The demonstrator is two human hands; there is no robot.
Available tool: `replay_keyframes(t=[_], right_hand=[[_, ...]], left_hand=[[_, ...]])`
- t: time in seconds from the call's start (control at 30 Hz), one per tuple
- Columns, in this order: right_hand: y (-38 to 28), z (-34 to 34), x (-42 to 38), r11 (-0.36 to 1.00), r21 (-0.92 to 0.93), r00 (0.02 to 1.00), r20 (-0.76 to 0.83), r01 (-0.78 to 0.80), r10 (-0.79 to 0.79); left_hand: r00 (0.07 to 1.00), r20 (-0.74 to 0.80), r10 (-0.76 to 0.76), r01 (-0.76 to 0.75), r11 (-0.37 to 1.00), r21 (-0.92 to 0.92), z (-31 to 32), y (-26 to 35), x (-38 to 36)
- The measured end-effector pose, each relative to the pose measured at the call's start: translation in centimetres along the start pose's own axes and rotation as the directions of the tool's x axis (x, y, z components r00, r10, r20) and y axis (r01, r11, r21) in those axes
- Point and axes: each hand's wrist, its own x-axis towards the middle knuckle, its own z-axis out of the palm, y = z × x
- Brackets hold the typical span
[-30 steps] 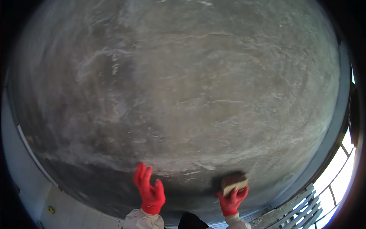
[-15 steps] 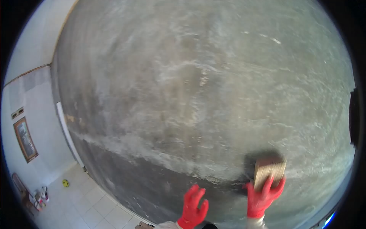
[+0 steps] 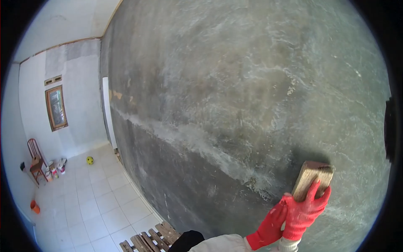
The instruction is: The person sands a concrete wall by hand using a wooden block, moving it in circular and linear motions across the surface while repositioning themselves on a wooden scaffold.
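Red gloves cover both hands at the lower right of the head view. My right hand [image 3: 305, 212] is closed on a wooden block [image 3: 312, 178], its fingers spread over the near face, and the block rests against the grey plastered wall [image 3: 201, 101]. Just left of it, my left hand [image 3: 270, 224] reaches across and touches the right hand near the thumb and wrist. The left fingertips are pressed together there, and I cannot make out whether anything is between them.
Wooden slats [image 3: 151, 240] stand low beside the wall. Across the tiled floor [image 3: 96, 206] are a yellow ball [image 3: 90, 160], a red chair [image 3: 37, 161], several containers [image 3: 54, 169] and an orange bucket [image 3: 35, 206]. A framed window [image 3: 56, 108] is in the far wall.
The view has turned left, showing more of the room. My left hand has moved from apart, fingers spread, to touching my right hand. The block is still in my right hand and sits more tilted.
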Motion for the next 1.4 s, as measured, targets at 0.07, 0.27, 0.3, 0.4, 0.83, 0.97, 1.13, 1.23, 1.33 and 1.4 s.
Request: replay_keyframes(t=[0.07, 0.27, 0.3, 0.4, 0.83, 0.97, 1.13, 1.23, 1.33, 1.4], right_hand=[[1.5, 0.2, -2.6, 0.995, 0.073, 0.998, 0.001, 0.064, -0.064], [3.8, 0.5, -11.3, 0.477, 0.600, 0.757, 0.593, -0.642, 0.274], [5.4, 1.9, -13.1, 0.668, 0.618, 0.871, 0.482, -0.415, 0.095], [5.9, -0.5, -11.7, 0.641, 0.765, 0.976, 0.184, -0.069, -0.114], [7.2, -7.6, -7.7, 0.877, 0.445, 0.973, 0.211, -0.179, 0.091], [7.8, -8.1, -7.8, 0.916, 0.393, 0.982, 0.190, -0.083, 0.007], [7.6, -7.8, -6.7, 0.864, 0.451, 0.970, 0.188, -0.223, 0.152], [6.5, -7.4, -6.5, 0.860, 0.465, 0.970, 0.208, -0.210, 0.124], [5.9, -6.9, -8.2, 0.824, 0.513, 0.958, 0.260, -0.241, 0.118], [5.6, -6.9, -9.1, 0.815, 0.537, 0.958, 0.277, -0.219, 0.074]], left_hand=[[0.998, -0.058, 0.022, -0.016, 0.994, 0.112, 4.5, -2.9, -3.0], [0.732, 0.034, -0.680, 0.648, 0.680, -0.343, 5.4, -6.2, -10.2], [0.691, 0.070, -0.720, 0.692, 0.630, -0.352, 5.5, -5.8, -11.0], [0.931, -0.313, -0.186, 0.267, 0.933, 0.240, 6.2, -3.4, -7.2], [0.974, -0.228, -0.004, 0.077, 0.946, 0.315, 2.8, -2.9, -9.0], [0.972, -0.233, 0.032, 0.066, 0.914, 0.399, -0.1, -1.0, -1.5], [0.942, -0.305, 0.139, -0.021, 0.933, 0.360, -5.1, 3.3, 14.4], [0.929, -0.346, 0.130, -0.001, 0.937, 0.350, -4.8, 2.3, 12.6], [0.969, -0.247, 0.020, 0.090, 0.900, 0.425, -3.5, -1.1, 3.0], [0.972, -0.234, 0.011, 0.092, 0.901, 0.423, -2.7, -4.1, -4.8]])
